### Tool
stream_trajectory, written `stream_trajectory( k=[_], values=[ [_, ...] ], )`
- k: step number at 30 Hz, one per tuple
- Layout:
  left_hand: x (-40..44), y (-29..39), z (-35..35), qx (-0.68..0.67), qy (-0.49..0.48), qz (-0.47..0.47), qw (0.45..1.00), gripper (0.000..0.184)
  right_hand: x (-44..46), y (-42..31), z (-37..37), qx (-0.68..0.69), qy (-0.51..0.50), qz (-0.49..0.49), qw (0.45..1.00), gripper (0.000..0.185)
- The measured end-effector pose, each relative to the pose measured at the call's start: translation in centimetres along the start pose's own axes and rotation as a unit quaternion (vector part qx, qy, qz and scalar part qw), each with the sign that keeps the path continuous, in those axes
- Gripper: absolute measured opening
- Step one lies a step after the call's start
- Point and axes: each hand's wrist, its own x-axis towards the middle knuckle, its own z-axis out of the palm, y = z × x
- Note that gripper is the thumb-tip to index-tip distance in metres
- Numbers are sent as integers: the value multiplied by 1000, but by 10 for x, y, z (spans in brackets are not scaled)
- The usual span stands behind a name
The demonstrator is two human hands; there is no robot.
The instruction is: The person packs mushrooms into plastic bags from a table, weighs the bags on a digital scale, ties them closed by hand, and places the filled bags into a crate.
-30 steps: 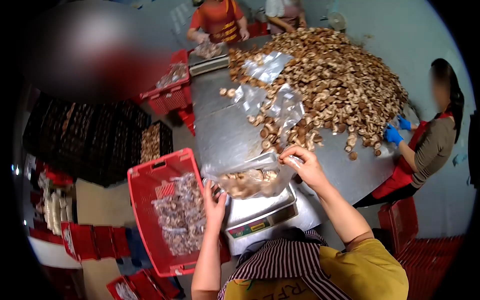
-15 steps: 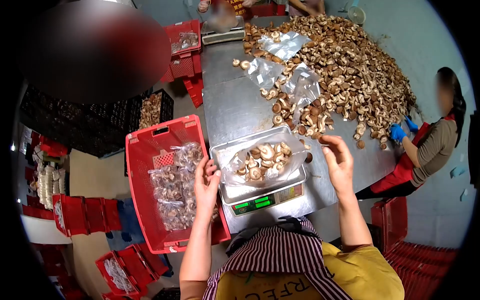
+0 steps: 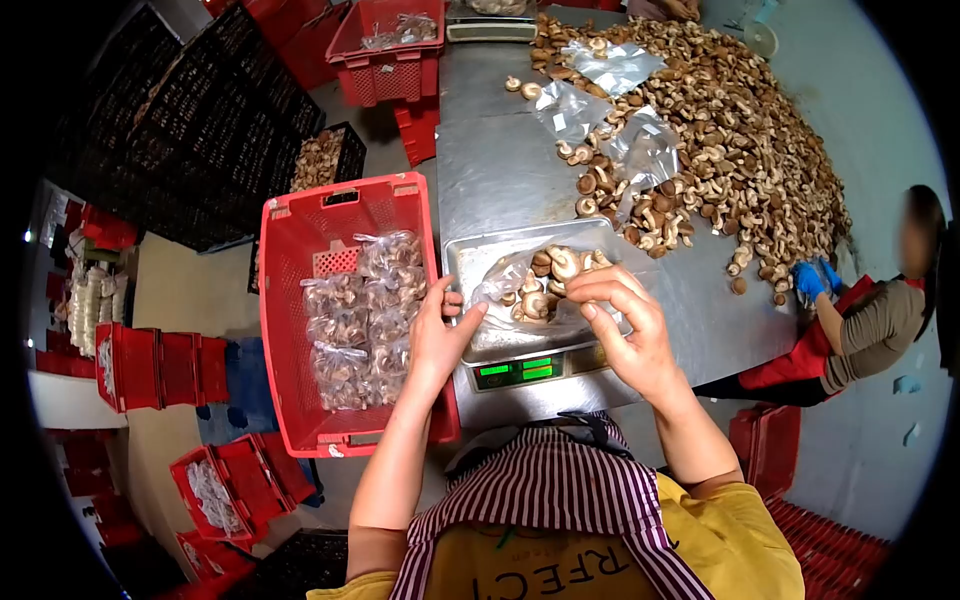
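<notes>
On a digital scale (image 3: 525, 371), a clear plastic bag (image 3: 503, 282) of shiitake mushrooms (image 3: 536, 302) sits in the pan (image 3: 520, 237), left hand (image 3: 435, 338) beside it, thumb and fingers apart; whether the right hand (image 3: 634, 335), opposite, pinches it, I cannot tell.

Past the digital scale (image 3: 505, 347), room for a hand is left on the steel table (image 3: 495, 150). The right is blocked by the shiitake pile (image 3: 745, 140), the left by the red crate (image 3: 428, 235).

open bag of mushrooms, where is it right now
In the head view, the open bag of mushrooms sits on the scale tray, between the left hand and right hand, right of the large red crate.
</notes>
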Motion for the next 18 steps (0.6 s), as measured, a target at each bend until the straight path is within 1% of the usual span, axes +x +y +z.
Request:
stream_trajectory(
  k=[1,3,4,5,6,7,8,9,11,12,13,14,15,16,17,18],
  values=[
    [-1,0,-2,0,4,-2,1000,59,0,3,3,-1,2,9,1000,11],
    [-1,11,-7,19,-51,-71,996,43,-1,6,7,-3,-2,20,1000,10],
    [-3,20,-8,15,-42,-72,996,29,-2,9,8,-2,-7,26,1000,11],
    [-2,18,-8,14,-39,-72,997,29,-2,11,8,-1,-11,33,999,12],
    [0,12,-7,0,-61,-67,996,26,-1,10,5,-1,-13,31,999,12],
    [3,7,-5,-14,-84,-61,994,24,2,8,1,-124,52,-22,991,16],
    [5,2,1,-83,-89,-62,991,20,3,7,-4,-245,117,-74,960,20],
    [6,3,4,-83,-87,-58,991,20,3,11,-11,-294,132,-51,945,35],
    [11,10,6,-225,-114,-39,967,16,6,18,-19,-347,188,9,919,48],
    [14,18,6,-257,-125,-34,958,15,3,34,-24,-367,185,51,910,49],
    [21,16,11,-312,-148,-6,939,14,-4,57,-30,-387,179,91,900,50],
    [26,20,16,-361,-163,-19,918,14,-12,80,-39,-326,121,199,916,45],
    [33,24,20,-372,-156,-18,915,14,-22,103,-48,-261,57,304,914,40],
    [42,24,27,-383,-159,-23,910,13,-33,131,-54,-156,55,300,940,31],
    [47,37,29,-389,-144,-13,910,10,-37,149,-55,-50,50,295,953,25],
    [47,48,30,-377,-114,21,919,9,-26,129,-51,-48,42,286,956,25]
  ],
)
